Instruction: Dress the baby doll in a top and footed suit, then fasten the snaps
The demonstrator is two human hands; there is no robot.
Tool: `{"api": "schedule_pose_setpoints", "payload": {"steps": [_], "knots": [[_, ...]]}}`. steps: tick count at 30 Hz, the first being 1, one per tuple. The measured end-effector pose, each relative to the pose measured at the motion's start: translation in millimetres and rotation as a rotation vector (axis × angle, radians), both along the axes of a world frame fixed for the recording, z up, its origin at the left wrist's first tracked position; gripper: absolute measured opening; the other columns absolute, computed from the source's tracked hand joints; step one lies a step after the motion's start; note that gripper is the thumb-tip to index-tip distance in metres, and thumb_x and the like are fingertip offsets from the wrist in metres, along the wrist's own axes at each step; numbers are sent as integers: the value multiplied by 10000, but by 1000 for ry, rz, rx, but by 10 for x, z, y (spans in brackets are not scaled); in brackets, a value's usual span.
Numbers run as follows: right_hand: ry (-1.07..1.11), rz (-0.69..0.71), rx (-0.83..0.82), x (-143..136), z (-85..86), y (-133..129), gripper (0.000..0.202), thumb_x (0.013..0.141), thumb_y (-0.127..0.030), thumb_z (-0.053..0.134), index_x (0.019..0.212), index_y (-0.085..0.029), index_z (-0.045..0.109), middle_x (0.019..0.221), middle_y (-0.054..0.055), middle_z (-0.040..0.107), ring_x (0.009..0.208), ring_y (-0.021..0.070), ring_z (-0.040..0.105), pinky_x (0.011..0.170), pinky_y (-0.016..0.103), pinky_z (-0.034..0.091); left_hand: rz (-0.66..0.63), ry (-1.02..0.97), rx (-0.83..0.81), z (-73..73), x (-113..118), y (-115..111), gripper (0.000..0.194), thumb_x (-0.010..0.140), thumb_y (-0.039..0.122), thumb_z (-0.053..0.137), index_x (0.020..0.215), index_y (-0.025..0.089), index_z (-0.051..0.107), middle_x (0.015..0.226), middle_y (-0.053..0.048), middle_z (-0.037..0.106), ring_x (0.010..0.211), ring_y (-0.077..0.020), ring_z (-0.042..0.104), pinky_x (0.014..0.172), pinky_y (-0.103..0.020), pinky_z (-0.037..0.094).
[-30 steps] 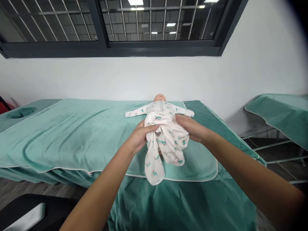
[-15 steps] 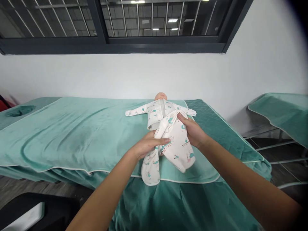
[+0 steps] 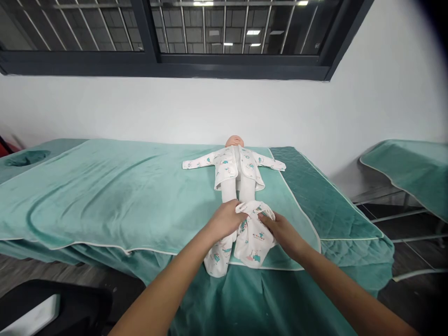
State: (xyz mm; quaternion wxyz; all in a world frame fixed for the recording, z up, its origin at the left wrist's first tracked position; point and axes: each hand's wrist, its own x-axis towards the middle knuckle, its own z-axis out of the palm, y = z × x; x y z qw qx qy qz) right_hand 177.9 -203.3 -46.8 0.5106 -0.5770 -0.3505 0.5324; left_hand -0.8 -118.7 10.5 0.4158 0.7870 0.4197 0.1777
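A doll [image 3: 234, 140] lies on its back on the green bed cover, its head toward the wall. It wears a white printed jacket [image 3: 226, 167] with arms spread and the front partly apart; its white legs [image 3: 247, 189] show below. Small printed trousers [image 3: 255, 238] are bunched around the lower legs, one trouser leg hanging toward the bed's front edge. My left hand [image 3: 227, 218] grips the waistband on the left side. On the right, my right hand [image 3: 281, 232] pinches the trouser fabric between thumb and fingers. The doll's feet are hidden in the cloth.
The green bed cover [image 3: 140, 196] spreads widely to the left. A white wall [image 3: 175, 107] and barred window stand behind. At the lower left is a black seat [image 3: 80, 303] with a white object [image 3: 35, 317] on it. Another green-covered surface [image 3: 413, 168] is at the right.
Both hands have come down toward the bed's front edge with the trousers, uncovering the jacket front and the doll's legs. My left hand has shifted slightly right.
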Motion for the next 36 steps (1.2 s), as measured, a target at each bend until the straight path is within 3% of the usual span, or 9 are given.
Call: {"api": "schedule_pose_setpoints", "payload": {"steps": [4, 10, 13, 17, 21, 30, 36], "knots": [[-176, -33, -4, 44, -129, 55, 536, 785, -579, 675, 1116, -158, 679, 921, 75, 765, 850, 284, 697, 669, 345, 529, -53, 105, 63, 76, 34, -55, 175, 803, 287, 532, 909, 188, 630, 941, -60, 701, 837, -211, 628, 643, -274, 393], [-86, 0, 17, -7, -39, 51, 473, 773, -597, 679, 976, -170, 691, 925, 84, 757, 804, 281, 678, 652, 358, 515, -133, -1, -54, 196, -16, -51, 220, 833, 350, 528, 963, 200, 623, 983, -59, 701, 869, -232, 645, 672, -285, 426], [-37, -22, -9, -38, -55, 48, 470, 776, -590, 680, 973, -163, 687, 863, 77, 749, 707, 245, 655, 581, 326, 477, -65, 109, 29, 177, -2, -36, 181, 832, 317, 507, 905, 189, 612, 942, -88, 695, 827, -249, 634, 648, -301, 405], [-14, -88, -11, -37, -167, 59, 442, 772, -571, 693, 923, -155, 684, 817, 66, 739, 663, 219, 627, 566, 306, 449, -105, 166, 79, 113, 39, -35, 191, 811, 260, 516, 931, 187, 645, 938, -109, 705, 811, -247, 638, 659, -297, 406], [-2, -101, 6, -38, -217, 53, 444, 792, -584, 672, 924, -160, 684, 819, 61, 735, 691, 225, 631, 596, 311, 452, -137, 126, 14, 131, 40, -36, 261, 810, 269, 521, 1017, 204, 667, 942, -86, 714, 806, -237, 638, 643, -286, 408], [-119, -204, 151, -108, -181, 74, 556, 768, -640, 676, 1054, -165, 707, 987, 93, 750, 886, 287, 658, 747, 352, 498, -101, -98, -211, 200, -70, -25, 190, 785, 344, 588, 897, 193, 618, 879, -9, 668, 791, -190, 605, 609, -255, 407], [-105, -169, 152, -94, -142, 94, 554, 763, -637, 680, 1054, -166, 716, 994, 102, 753, 865, 298, 669, 729, 363, 511, -132, -81, -329, 278, -126, -43, 249, 780, 344, 598, 960, 177, 645, 895, -22, 668, 820, -205, 606, 649, -273, 413]]}}
